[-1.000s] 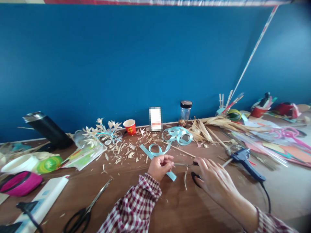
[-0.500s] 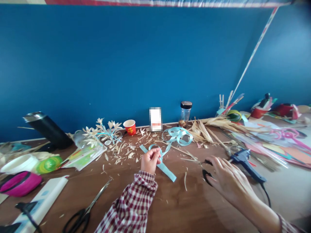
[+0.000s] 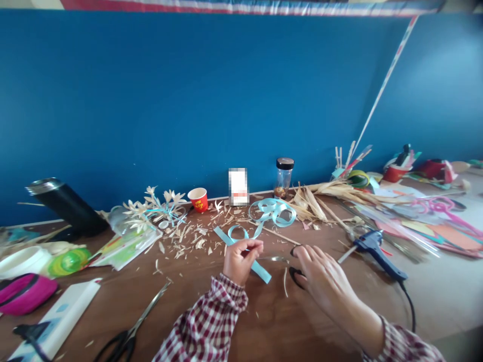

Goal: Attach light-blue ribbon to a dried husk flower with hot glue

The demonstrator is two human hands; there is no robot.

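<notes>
My left hand [image 3: 241,260] is closed in a pinch; what lies between thumb and fingers is too small to make out. It sits over a light blue ribbon [image 3: 261,273], whose cut end shows beside it and whose loops lie behind. My right hand [image 3: 328,279] has its fingers through the black handles of small scissors [image 3: 278,258]. Their blades point left toward my pinched fingertips. On the table to the left rests a larger pair of black-handled scissors [image 3: 130,332], touched by neither hand.
Pale shavings [image 3: 199,236] litter the brown table. A red paper cup [image 3: 198,200], a lidded jar [image 3: 284,178] and dried husks [image 3: 307,203] stand along the blue wall. At right lies a blue glue gun [image 3: 377,251] with its cord; at left, a white power strip [image 3: 71,311].
My right hand has brought the small scissors leftward, close to my left hand. The left hand has shifted slightly right and nearer, still pinched. The view has moved a little.
</notes>
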